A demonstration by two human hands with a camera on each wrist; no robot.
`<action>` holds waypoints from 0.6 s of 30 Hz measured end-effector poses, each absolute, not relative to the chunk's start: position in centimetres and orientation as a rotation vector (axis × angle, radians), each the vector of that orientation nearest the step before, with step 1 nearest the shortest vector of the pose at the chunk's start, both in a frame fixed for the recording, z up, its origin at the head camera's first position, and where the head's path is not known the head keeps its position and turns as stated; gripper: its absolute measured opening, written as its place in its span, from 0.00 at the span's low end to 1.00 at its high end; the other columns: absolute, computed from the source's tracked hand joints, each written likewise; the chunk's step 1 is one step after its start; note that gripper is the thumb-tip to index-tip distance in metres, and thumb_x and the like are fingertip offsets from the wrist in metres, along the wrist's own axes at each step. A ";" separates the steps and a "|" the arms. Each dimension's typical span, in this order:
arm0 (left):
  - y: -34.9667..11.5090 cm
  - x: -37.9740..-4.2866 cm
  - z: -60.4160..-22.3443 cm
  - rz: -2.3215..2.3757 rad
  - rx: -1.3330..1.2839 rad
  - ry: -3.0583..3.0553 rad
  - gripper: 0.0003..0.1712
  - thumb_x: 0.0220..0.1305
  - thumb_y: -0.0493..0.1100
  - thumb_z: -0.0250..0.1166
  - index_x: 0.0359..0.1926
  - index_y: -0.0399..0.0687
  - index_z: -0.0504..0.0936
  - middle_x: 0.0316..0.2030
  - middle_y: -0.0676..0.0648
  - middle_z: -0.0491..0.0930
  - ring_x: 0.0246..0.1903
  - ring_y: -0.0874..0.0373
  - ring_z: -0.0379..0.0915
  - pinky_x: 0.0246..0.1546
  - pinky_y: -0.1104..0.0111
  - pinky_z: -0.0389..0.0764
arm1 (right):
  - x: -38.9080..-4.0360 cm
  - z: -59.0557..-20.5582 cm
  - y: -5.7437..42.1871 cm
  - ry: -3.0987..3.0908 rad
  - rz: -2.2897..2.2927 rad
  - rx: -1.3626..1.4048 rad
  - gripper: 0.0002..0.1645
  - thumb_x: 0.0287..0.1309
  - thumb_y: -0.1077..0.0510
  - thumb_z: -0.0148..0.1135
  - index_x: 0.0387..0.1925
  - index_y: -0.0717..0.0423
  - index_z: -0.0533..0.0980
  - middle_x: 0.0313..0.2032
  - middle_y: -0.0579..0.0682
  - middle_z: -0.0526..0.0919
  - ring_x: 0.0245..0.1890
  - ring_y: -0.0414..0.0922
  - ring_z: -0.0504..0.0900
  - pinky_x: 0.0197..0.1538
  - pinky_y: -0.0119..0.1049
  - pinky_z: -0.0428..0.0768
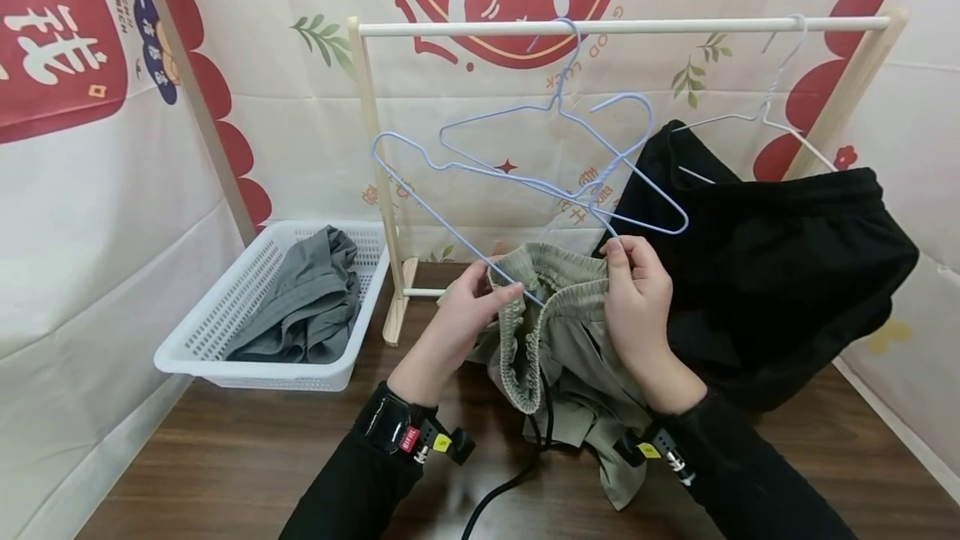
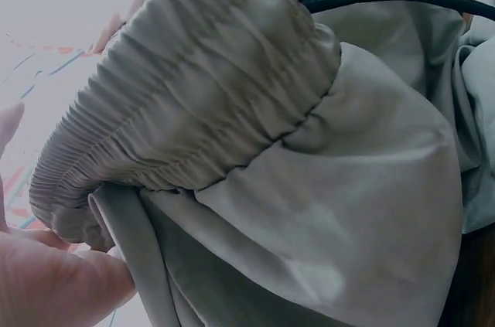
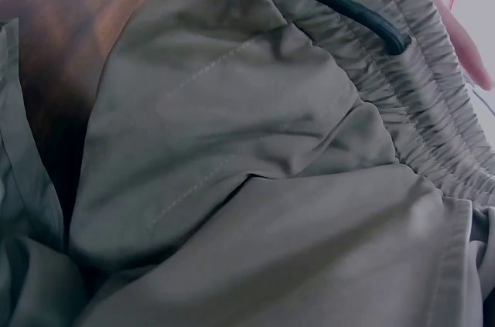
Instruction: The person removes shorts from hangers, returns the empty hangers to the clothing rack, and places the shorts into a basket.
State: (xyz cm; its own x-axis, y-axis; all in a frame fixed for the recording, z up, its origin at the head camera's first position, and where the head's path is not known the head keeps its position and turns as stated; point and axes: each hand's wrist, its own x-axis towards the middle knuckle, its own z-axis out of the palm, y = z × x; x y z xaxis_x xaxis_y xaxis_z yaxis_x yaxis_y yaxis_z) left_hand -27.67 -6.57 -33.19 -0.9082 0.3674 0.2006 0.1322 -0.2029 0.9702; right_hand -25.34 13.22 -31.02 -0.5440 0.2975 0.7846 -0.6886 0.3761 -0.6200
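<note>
Olive-green elastic-waist pants [image 1: 570, 315] hang between my two hands over the table, their black drawstring [image 1: 517, 477] trailing down. My left hand [image 1: 472, 302] grips the left side of the waistband [image 2: 193, 72], thumb along the bar of a loose light-blue hanger [image 1: 450, 227]. That hanger is tilted, its bar running into the waist opening and its hook [image 1: 637, 102] up at the right. With thumb and fingers my right hand [image 1: 637, 298] pinches the waistband's right side, where another part of the hanger goes in. The right wrist view shows pants fabric [image 3: 232, 141] but hides the right fingertips.
Behind the pants stands a rack with a white rail [image 1: 465, 28]. Another light-blue hanger [image 1: 510, 109] hangs from it, overlapping the loose one in view. Black pants [image 1: 780, 273] hang on a white hanger [image 1: 768, 98] at right. A white basket [image 1: 180, 357] at left holds a grey garment [image 1: 307, 298].
</note>
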 end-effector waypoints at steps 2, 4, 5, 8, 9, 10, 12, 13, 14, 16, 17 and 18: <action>-6.4 -27.6 -33.3 2.207 0.620 1.877 0.31 0.64 0.40 0.65 0.66 0.47 0.64 0.49 0.46 0.70 0.45 0.56 0.68 0.45 0.65 0.70 | -26.1 -31.8 13.4 -1.694 1.351 0.355 0.12 0.70 0.65 0.52 0.34 0.72 0.75 0.21 0.45 0.66 0.21 0.38 0.62 0.29 0.31 0.61; -6.2 -27.5 -33.3 2.177 0.627 1.894 0.38 0.61 0.40 0.67 0.69 0.52 0.61 0.60 0.44 0.64 0.53 0.53 0.66 0.51 0.61 0.70 | -26.5 -32.1 13.3 -1.676 1.370 0.376 0.11 0.70 0.66 0.51 0.34 0.71 0.74 0.23 0.45 0.67 0.23 0.39 0.64 0.31 0.31 0.62; -6.0 -27.4 -33.3 2.163 0.631 1.909 0.40 0.60 0.40 0.68 0.70 0.55 0.60 0.65 0.43 0.60 0.58 0.52 0.63 0.55 0.59 0.69 | -26.6 -32.3 13.2 -1.666 1.384 0.389 0.11 0.70 0.66 0.51 0.33 0.72 0.74 0.24 0.45 0.68 0.25 0.39 0.65 0.32 0.31 0.63; -5.6 -27.2 -33.3 2.141 0.626 1.945 0.45 0.57 0.38 0.70 0.71 0.60 0.59 0.73 0.42 0.46 0.70 0.50 0.48 0.64 0.53 0.60 | -26.7 -32.5 12.9 -1.632 1.427 0.426 0.11 0.70 0.66 0.50 0.33 0.72 0.72 0.26 0.46 0.70 0.28 0.41 0.67 0.35 0.32 0.64; -5.5 -27.1 -33.3 2.132 0.618 1.964 0.45 0.56 0.38 0.71 0.71 0.60 0.59 0.75 0.43 0.41 0.72 0.51 0.41 0.66 0.52 0.57 | -26.7 -32.6 12.8 -1.620 1.440 0.431 0.12 0.70 0.66 0.50 0.33 0.73 0.72 0.27 0.46 0.71 0.29 0.41 0.68 0.36 0.32 0.64; -5.4 -27.1 -33.3 2.128 0.612 1.972 0.46 0.56 0.38 0.72 0.71 0.60 0.59 0.75 0.44 0.38 0.73 0.52 0.33 0.67 0.51 0.53 | -26.6 -32.6 12.6 -1.609 1.448 0.435 0.12 0.71 0.66 0.50 0.33 0.73 0.72 0.28 0.46 0.71 0.30 0.41 0.68 0.36 0.32 0.64; -5.1 -27.0 -33.3 2.124 0.595 1.981 0.47 0.54 0.37 0.72 0.71 0.60 0.59 0.75 0.43 0.36 0.73 0.51 0.31 0.68 0.50 0.52 | -26.6 -32.7 12.4 -1.581 1.468 0.444 0.12 0.71 0.66 0.49 0.32 0.73 0.71 0.28 0.47 0.71 0.30 0.41 0.67 0.36 0.32 0.64; -5.0 -26.9 -33.2 2.119 0.584 1.989 0.47 0.54 0.37 0.73 0.71 0.60 0.59 0.75 0.42 0.36 0.74 0.51 0.30 0.67 0.49 0.52 | -26.5 -32.7 12.2 -1.569 1.471 0.450 0.12 0.71 0.66 0.49 0.32 0.73 0.71 0.28 0.47 0.71 0.30 0.41 0.67 0.36 0.31 0.64; -4.9 -26.9 -33.3 2.112 0.570 1.998 0.48 0.53 0.37 0.73 0.71 0.60 0.58 0.75 0.43 0.36 0.73 0.51 0.31 0.67 0.49 0.52 | -26.5 -32.8 12.1 -1.555 1.477 0.455 0.13 0.71 0.66 0.48 0.32 0.73 0.71 0.29 0.47 0.71 0.30 0.41 0.67 0.36 0.31 0.64; -4.7 -27.0 -33.4 2.103 0.562 2.020 0.49 0.53 0.38 0.74 0.71 0.61 0.58 0.75 0.43 0.38 0.73 0.50 0.33 0.66 0.49 0.54 | -26.5 -32.9 11.9 -1.528 1.489 0.471 0.12 0.72 0.66 0.47 0.32 0.72 0.71 0.30 0.49 0.72 0.32 0.41 0.68 0.38 0.31 0.65; -4.7 -27.0 -33.4 2.093 0.564 2.036 0.50 0.52 0.38 0.74 0.72 0.61 0.57 0.75 0.45 0.40 0.73 0.50 0.34 0.66 0.49 0.55 | -26.5 -32.9 11.8 -1.516 1.497 0.479 0.12 0.72 0.66 0.46 0.33 0.70 0.72 0.31 0.50 0.73 0.33 0.42 0.70 0.40 0.31 0.66; -4.6 -27.1 -33.5 2.081 0.569 2.054 0.51 0.52 0.38 0.75 0.72 0.62 0.57 0.74 0.46 0.42 0.73 0.50 0.35 0.66 0.49 0.55 | -26.5 -33.0 11.7 -1.511 1.500 0.485 0.12 0.73 0.66 0.46 0.34 0.69 0.73 0.33 0.51 0.74 0.35 0.42 0.71 0.42 0.31 0.67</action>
State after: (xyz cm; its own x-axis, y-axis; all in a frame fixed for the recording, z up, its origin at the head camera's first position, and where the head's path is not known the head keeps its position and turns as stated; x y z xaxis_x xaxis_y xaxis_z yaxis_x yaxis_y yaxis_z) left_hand -27.08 -4.61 -33.46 -0.9143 0.3747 0.1538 0.1488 -0.0423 0.9880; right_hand -26.49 11.66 -32.98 -0.4973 0.3198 0.8065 -0.8042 0.1789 -0.5668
